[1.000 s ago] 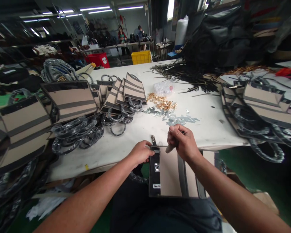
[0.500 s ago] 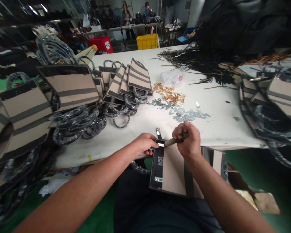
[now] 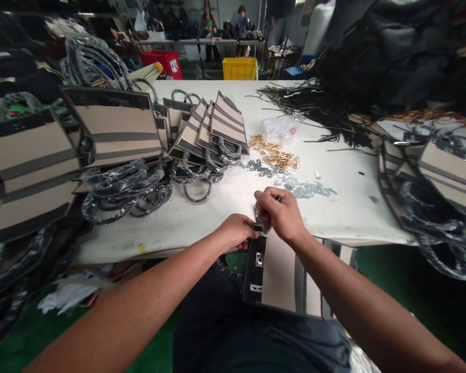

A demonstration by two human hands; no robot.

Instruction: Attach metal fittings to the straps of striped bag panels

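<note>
A beige and black bag panel (image 3: pixel 278 269) lies across my lap, against the table's front edge. My left hand (image 3: pixel 238 231) pinches its upper left corner, fingertips beside a small metal plate (image 3: pixel 261 234) on the black strip. Lower on that strip are a square metal fitting (image 3: pixel 259 259) and another metal plate (image 3: pixel 256 288). My right hand (image 3: pixel 281 212) is closed round a slim hand tool (image 3: pixel 267 227), mostly hidden by the fist, its lower end close to the upper plate. The tool's exact kind is not clear. A metal-tipped strap (image 3: pixel 256 212) sticks up past the corner.
Grey metal plates (image 3: pixel 308 187) and gold-coloured fittings (image 3: pixel 281 158) are heaped on the white table (image 3: pixel 233 204), near a plastic bag (image 3: pixel 279 129). Stacked bag panels with wrapped handles (image 3: pixel 120 140) stand left, more panels (image 3: pixel 446 166) right. Black straps (image 3: pixel 314 109) lie behind.
My right hand has turned over and moved left and slightly up, closer to the panel's corner. My left hand keeps its pinch there. The view has shifted a little.
</note>
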